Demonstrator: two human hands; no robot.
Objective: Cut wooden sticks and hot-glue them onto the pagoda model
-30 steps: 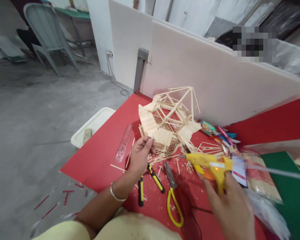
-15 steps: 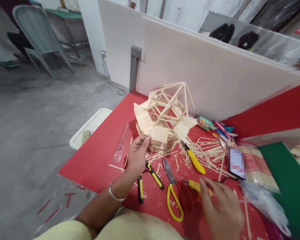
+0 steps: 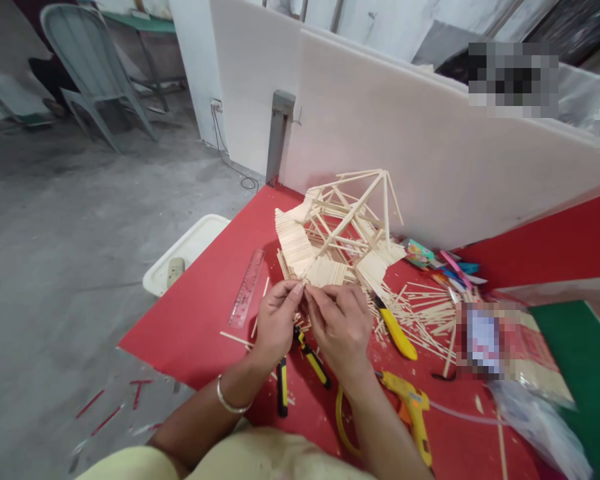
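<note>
A model built of thin wooden sticks [image 3: 293, 241] stands on the red tabletop [image 3: 190, 313], with stepped panels below an open peaked frame. At its near edge my left hand [image 3: 276, 323] pinches thumb to forefinger. My right hand [image 3: 341, 328] meets it there, fingertips pressed together. Whatever lies between the fingertips is too small or hidden to name. Under the hands are yellow-and-black pliers [image 3: 283, 390]. Scissors with a yellow handle [image 3: 341, 423] are mostly covered by my right forearm. Right of that forearm lies a yellow glue gun [image 3: 414, 403].
A clear ruler [image 3: 247, 288] lies left of the model. To the right are a yellow-handled cutter [image 3: 399, 335], many loose sticks [image 3: 430, 308], a plastic bag [image 3: 543, 423] and a green board [image 3: 577, 353]. A white panel [image 3: 410, 153] rises behind the table.
My right hand has moved from above the glue gun, up and left, to my left fingertips. The glue gun is now uncovered. My left hand keeps its pinch at the model.
</note>
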